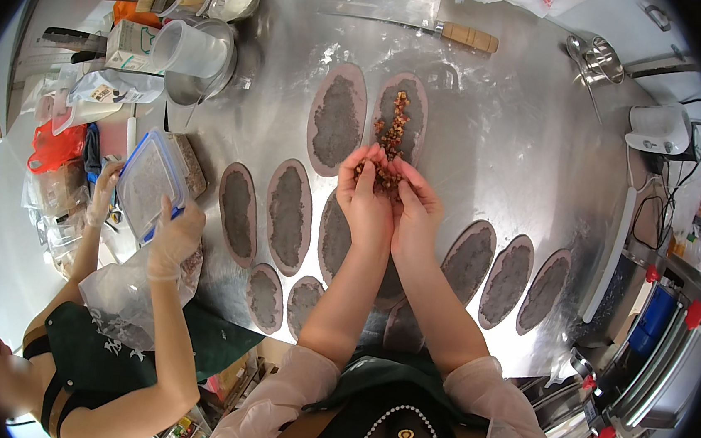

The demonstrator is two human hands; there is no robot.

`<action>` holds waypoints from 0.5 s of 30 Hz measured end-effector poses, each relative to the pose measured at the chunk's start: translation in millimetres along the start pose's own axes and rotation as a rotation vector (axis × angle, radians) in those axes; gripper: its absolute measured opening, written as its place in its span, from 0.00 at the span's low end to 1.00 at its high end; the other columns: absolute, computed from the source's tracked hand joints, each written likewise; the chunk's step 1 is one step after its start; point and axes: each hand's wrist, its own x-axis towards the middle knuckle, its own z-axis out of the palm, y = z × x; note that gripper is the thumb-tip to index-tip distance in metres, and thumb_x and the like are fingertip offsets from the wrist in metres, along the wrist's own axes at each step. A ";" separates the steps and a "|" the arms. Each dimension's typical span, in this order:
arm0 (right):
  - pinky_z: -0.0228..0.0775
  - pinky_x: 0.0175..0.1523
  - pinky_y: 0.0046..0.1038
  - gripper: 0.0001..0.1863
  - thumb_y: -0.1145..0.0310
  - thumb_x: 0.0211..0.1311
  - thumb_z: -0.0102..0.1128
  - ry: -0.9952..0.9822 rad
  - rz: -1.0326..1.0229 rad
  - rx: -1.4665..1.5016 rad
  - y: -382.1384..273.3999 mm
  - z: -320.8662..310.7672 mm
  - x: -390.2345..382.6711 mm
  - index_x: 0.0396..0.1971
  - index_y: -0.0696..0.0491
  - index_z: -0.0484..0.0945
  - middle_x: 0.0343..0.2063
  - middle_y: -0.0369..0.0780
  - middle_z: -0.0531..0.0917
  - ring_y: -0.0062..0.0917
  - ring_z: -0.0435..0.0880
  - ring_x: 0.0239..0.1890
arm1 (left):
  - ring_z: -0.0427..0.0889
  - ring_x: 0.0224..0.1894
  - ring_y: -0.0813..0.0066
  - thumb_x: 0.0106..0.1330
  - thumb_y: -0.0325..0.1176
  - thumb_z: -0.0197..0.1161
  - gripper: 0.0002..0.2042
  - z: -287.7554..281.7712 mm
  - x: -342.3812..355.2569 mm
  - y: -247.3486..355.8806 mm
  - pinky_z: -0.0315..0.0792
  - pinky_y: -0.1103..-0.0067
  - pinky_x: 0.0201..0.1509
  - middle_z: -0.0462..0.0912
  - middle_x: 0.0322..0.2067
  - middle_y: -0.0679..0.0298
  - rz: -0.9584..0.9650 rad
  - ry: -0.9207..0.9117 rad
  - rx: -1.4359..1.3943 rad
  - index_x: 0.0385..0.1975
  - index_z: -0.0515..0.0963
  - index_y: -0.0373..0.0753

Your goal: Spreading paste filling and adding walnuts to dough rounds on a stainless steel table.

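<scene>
My left hand [362, 195] and my right hand [412, 210] are cupped together near the middle, fingers curled round a pile of small brown chopped pieces [384, 180]. Just beyond my fingertips, a line of the same pieces [400, 105] lies on the grey spread of an oval pink-rimmed dough piece [412, 116]. A similar oval [337, 119] without pieces lies left of it. Several more such ovals [287, 213] lie to the left, to the right [509, 279] and partly hidden under my forearms.
A steel counter [546, 169] holds a wooden-handled knife [475, 38] at the back, ladles [598, 61] and a white appliance [654, 129] at right. Containers [186, 46] and bags crowd the left. A gloved co-worker [178, 241] at lower left holds a blue-rimmed lid [149, 181] and plastic bag.
</scene>
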 end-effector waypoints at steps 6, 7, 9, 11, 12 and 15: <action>0.69 0.57 0.27 0.15 0.84 0.63 0.42 0.007 0.035 0.020 2.0 -7.0 -6.5 0.48 0.64 0.73 0.50 0.47 0.76 0.28 0.76 0.52 | 0.74 0.47 0.71 0.68 0.21 0.45 0.10 -9.5 -7.5 0.1 0.70 0.74 0.55 0.75 0.45 0.56 -0.022 -0.005 -0.066 0.46 0.70 0.33; 0.69 0.57 0.27 0.15 0.84 0.63 0.42 -0.001 0.027 0.026 1.1 -6.1 -3.9 0.49 0.64 0.73 0.50 0.47 0.76 0.28 0.76 0.52 | 0.74 0.47 0.69 0.67 0.22 0.46 0.10 -7.1 -6.5 1.1 0.70 0.73 0.55 0.75 0.45 0.55 -0.033 -0.002 -0.082 0.47 0.69 0.33; 0.69 0.57 0.27 0.16 0.84 0.63 0.43 -0.014 0.004 0.026 -1.8 -0.6 1.6 0.49 0.64 0.73 0.49 0.47 0.76 0.28 0.75 0.52 | 0.74 0.48 0.67 0.67 0.22 0.46 0.11 -1.0 -3.3 3.1 0.70 0.71 0.56 0.74 0.46 0.54 -0.055 0.001 -0.124 0.47 0.68 0.33; 0.69 0.57 0.27 0.16 0.84 0.62 0.43 -0.024 -0.025 0.013 -8.1 8.3 9.4 0.49 0.64 0.73 0.49 0.47 0.76 0.28 0.75 0.52 | 0.73 0.48 0.66 0.67 0.22 0.46 0.11 7.7 4.2 4.4 0.69 0.70 0.56 0.73 0.46 0.53 -0.079 0.003 -0.177 0.48 0.66 0.33; 0.69 0.57 0.26 0.16 0.84 0.62 0.43 -0.017 -0.035 0.019 -10.2 12.2 14.6 0.48 0.64 0.73 0.48 0.47 0.76 0.28 0.76 0.51 | 0.73 0.48 0.65 0.67 0.21 0.46 0.12 11.8 9.4 4.3 0.69 0.70 0.56 0.73 0.46 0.53 -0.079 -0.001 -0.190 0.49 0.66 0.33; 0.70 0.55 0.27 0.15 0.85 0.62 0.44 0.019 -0.070 0.054 -17.1 26.1 34.3 0.47 0.64 0.73 0.47 0.47 0.76 0.28 0.76 0.50 | 0.73 0.47 0.64 0.65 0.20 0.46 0.14 25.8 32.5 1.8 0.69 0.69 0.56 0.71 0.45 0.51 -0.094 0.000 -0.244 0.50 0.63 0.32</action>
